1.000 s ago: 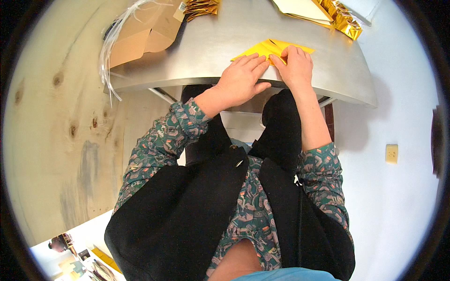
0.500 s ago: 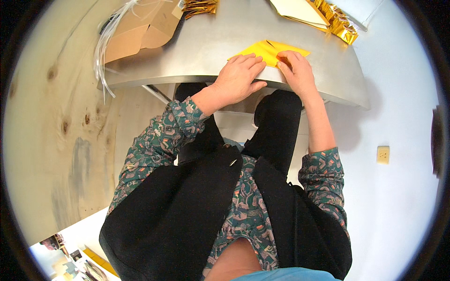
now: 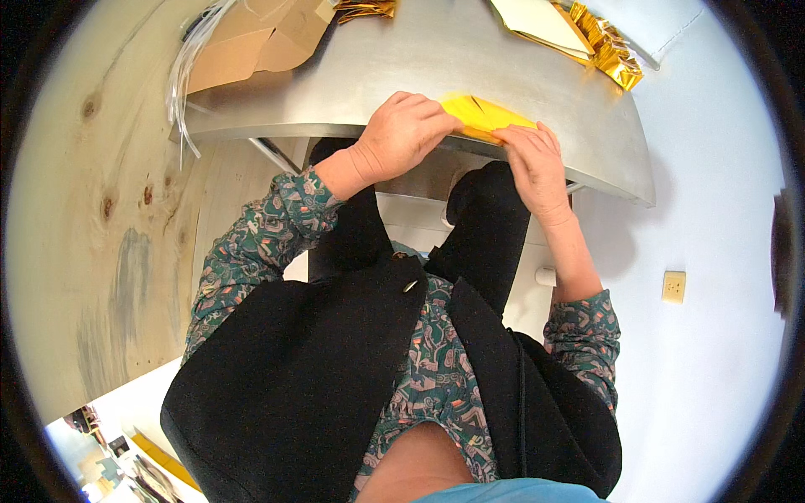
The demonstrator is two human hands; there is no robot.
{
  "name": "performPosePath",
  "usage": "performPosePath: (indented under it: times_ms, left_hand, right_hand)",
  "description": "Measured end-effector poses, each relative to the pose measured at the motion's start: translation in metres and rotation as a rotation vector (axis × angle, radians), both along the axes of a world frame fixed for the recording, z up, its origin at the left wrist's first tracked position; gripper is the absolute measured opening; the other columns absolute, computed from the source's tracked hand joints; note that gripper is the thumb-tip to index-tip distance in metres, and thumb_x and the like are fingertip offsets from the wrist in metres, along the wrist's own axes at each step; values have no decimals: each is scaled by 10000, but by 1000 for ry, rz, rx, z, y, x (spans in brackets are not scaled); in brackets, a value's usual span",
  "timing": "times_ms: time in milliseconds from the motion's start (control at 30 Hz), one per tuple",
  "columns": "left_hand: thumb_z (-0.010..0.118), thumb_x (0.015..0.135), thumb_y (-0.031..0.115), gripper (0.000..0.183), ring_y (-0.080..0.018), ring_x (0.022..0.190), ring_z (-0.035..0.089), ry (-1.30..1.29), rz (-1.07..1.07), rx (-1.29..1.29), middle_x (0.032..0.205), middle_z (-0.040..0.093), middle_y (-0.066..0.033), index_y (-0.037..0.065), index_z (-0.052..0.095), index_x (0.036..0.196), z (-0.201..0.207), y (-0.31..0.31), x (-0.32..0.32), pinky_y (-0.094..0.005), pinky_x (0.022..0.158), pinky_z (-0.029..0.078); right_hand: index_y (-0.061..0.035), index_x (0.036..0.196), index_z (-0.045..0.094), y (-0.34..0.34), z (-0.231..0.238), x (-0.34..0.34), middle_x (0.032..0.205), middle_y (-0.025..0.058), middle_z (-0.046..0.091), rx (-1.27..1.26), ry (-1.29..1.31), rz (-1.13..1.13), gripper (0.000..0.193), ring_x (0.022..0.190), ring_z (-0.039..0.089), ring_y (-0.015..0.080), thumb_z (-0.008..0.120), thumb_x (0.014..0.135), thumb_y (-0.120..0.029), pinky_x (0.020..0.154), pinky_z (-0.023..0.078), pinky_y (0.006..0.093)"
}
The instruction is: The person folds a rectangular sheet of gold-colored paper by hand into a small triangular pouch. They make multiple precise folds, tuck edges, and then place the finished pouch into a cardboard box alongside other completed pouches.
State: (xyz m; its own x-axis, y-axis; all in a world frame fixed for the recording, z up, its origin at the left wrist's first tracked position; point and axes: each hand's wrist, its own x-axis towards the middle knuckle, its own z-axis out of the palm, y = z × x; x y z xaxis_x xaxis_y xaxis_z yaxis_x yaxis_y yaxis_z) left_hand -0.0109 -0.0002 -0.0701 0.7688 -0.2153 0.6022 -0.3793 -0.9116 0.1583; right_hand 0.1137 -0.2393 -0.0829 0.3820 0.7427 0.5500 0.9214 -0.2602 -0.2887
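Observation:
A folded piece of yellow paper (image 3: 482, 111) lies at the near edge of the metal table (image 3: 402, 59), with a small slit or crease in its upper part. At its left end, my left hand (image 3: 398, 138) pinches the paper between thumb and fingers. The fingers of my right hand (image 3: 535, 168) are bent over its near right edge and press on it, the thumb mostly hidden. Part of the paper under both hands cannot be seen.
An open cardboard box (image 3: 289, 38) stands at the table's left, with white strips (image 3: 178, 96) hanging beside it. Folded gold foil (image 3: 366, 10) lies at the back. Cream sheets (image 3: 541, 25) and gold foil folds (image 3: 619, 60) lie far right. A plywood surface (image 3: 92, 251) spans the left.
My left hand has shifted left and from lying flat on the paper to pinching its end. My right hand has moved lower, onto the near edge. The paper now looks narrower.

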Motion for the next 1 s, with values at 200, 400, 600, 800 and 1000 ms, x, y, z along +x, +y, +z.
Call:
performPosePath:
  times_ms: [200,400,600,800,1000]
  left_hand:
    - [619,997,146,237,-178,842,702,276,-44,-573,1002,727,-74,107,666,1226,43,11,48,-310,760,564]
    - [667,909,142,212,-254,1032,643,269,266,-113,1099,699,-80,117,708,1115,17,5,80,-394,895,537]
    - [656,914,207,285,-351,1226,558,75,131,-3,1216,655,-161,12,674,1122,-26,-29,88,-447,1061,453]
    - [648,949,308,451,-371,1332,515,180,149,-99,1330,607,-202,-16,606,1259,-39,-46,76,-479,1136,389]
    - [614,978,388,559,-344,1439,411,323,147,-68,1475,514,-203,-4,547,1370,-37,-42,76,-481,1209,289]
  right_hand:
    - [-72,1200,675,12,41,41,1084,181,705,225,271,-22,266,1006,665,372,565,958,-80,936,526,418]
    - [-99,1209,686,40,24,75,1093,206,693,-169,300,-166,321,1060,646,397,545,921,-101,969,508,447]
    - [-81,1182,696,40,-11,80,1085,180,661,-120,119,-181,317,1072,605,377,566,893,-105,955,498,457]
    - [-65,1162,691,30,-17,68,1139,173,662,39,6,-190,264,1086,595,378,592,925,-129,954,488,482]
    - [-23,1268,612,7,-20,-8,1257,166,655,94,168,-71,320,1163,608,375,569,996,-187,1076,429,498]
